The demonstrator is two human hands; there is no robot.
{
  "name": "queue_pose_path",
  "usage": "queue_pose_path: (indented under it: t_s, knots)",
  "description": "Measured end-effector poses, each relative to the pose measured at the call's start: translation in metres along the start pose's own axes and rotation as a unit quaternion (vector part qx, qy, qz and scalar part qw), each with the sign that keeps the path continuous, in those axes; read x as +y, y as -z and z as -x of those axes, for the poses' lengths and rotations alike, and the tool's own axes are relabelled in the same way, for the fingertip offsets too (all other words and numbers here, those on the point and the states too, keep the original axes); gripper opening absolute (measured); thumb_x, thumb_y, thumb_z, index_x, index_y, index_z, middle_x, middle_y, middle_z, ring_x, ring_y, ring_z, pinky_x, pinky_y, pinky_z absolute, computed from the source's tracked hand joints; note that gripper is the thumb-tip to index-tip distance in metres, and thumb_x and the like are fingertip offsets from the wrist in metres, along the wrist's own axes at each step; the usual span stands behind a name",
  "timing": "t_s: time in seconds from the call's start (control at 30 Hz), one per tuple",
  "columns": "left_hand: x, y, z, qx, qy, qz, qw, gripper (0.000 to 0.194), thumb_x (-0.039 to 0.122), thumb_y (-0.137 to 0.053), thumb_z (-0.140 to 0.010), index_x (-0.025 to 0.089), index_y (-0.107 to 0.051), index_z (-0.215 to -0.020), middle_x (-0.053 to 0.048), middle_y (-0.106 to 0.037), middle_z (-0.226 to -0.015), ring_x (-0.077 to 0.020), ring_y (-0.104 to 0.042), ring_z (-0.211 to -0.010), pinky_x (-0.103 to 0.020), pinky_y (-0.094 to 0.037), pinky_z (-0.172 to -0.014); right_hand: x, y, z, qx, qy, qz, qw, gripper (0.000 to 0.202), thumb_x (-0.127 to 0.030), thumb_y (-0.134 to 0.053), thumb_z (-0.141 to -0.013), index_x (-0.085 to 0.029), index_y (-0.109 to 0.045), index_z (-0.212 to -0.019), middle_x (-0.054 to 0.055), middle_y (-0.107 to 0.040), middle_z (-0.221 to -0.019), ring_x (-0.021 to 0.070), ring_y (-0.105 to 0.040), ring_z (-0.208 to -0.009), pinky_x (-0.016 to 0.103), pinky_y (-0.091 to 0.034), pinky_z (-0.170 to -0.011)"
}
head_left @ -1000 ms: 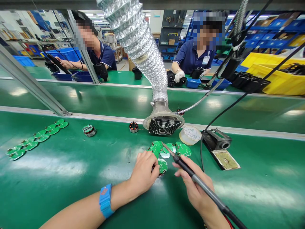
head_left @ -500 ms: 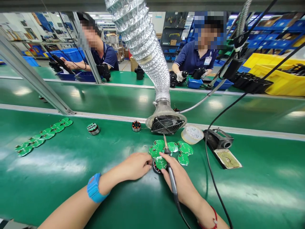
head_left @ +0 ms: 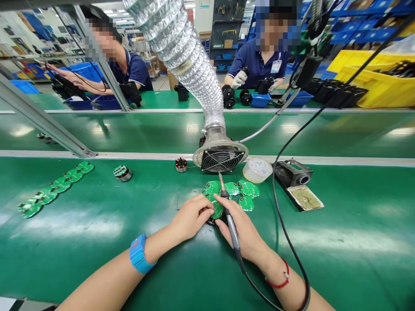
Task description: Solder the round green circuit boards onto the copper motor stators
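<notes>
A soldering iron [head_left: 231, 226] rests in my right hand [head_left: 241, 224], its tip pointing up toward the round fan. The thumb and a finger of that hand also touch the edge of a green circuit board [head_left: 218, 210]. Under this board sits a dark round motor part [head_left: 211, 221], mostly covered. My left hand [head_left: 194, 216] has its fingers curled at the left edge of the same board, pinching it. More round green boards [head_left: 248, 188] lie loosely grouped just beyond my hands.
A fan hood [head_left: 222, 160] on a silver duct hangs beyond the boards. Tape roll [head_left: 257, 170] and iron stand [head_left: 293, 172] lie to the right. At left are a board row [head_left: 60, 185] and a motor [head_left: 122, 173]. Two people work across the belt.
My left hand has moved up and right onto the board, which has shifted slightly over the motor part. The view has tilted down. The person opposite has raised a gloved hand holding a black part.
</notes>
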State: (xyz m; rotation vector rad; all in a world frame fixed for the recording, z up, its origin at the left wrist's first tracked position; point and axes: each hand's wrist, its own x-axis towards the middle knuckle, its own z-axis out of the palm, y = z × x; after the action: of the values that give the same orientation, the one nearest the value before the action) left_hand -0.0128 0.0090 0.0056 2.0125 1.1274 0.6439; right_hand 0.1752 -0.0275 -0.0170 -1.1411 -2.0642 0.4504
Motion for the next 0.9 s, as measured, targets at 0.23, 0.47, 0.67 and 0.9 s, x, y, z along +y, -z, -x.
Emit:
queue_pose_path:
  t_s: [0.23, 0.47, 0.67, 0.9]
  knots:
    - [-0.003, -0.004, 0.000, 0.013, 0.020, 0.009, 1.000, 0.018, 0.016, -0.048, -0.092, 0.020, -0.062, -0.082, -0.002, -0.061, -0.083, -0.0168, -0.059, -0.080, -0.029, -0.047, -0.073, -0.015, -0.005, -0.003, 0.093, 0.045, 0.008, 0.995, 0.044, -0.015, -0.057, -0.089, -0.025, -0.047, -0.131, 0.005, -0.068, -0.096, 0.0222, -0.064, -0.084, 0.041, -0.057, -0.075]
    - [-0.002, 0.001, 0.001, -0.007, 0.011, 0.037, 0.999, 0.015, 0.012, -0.052, -0.087, 0.019, -0.065, -0.082, -0.001, -0.058, -0.082, -0.0156, -0.057, -0.077, -0.027, -0.048, -0.071, -0.014, -0.008, -0.009, 0.098, 0.045, 0.012, 0.994, 0.039, -0.010, -0.051, -0.089, -0.026, -0.052, -0.125, 0.002, -0.067, -0.086, 0.0203, -0.063, -0.077, 0.037, -0.055, -0.072]
    - [-0.001, 0.000, 0.000, -0.010, 0.034, 0.070, 0.997, 0.011, 0.012, -0.058, -0.083, 0.019, -0.060, -0.074, 0.000, -0.054, -0.080, -0.0150, -0.055, -0.075, -0.026, -0.046, -0.068, -0.007, -0.004, -0.007, 0.088, 0.022, 0.016, 0.996, 0.040, -0.011, -0.053, -0.088, -0.026, -0.052, -0.125, 0.002, -0.066, -0.084, 0.0206, -0.064, -0.080, 0.039, -0.057, -0.075]
    - [0.005, -0.009, -0.001, 0.028, 0.066, 0.013, 0.997, 0.014, 0.009, -0.057, -0.080, 0.019, -0.055, -0.070, 0.001, -0.053, -0.077, -0.0145, -0.053, -0.071, -0.026, -0.042, -0.063, -0.014, 0.025, -0.001, 0.110, -0.030, 0.053, 0.992, 0.033, -0.018, -0.049, -0.094, -0.025, -0.058, -0.125, 0.003, -0.075, -0.087, 0.0220, -0.071, -0.082, 0.038, -0.059, -0.076]
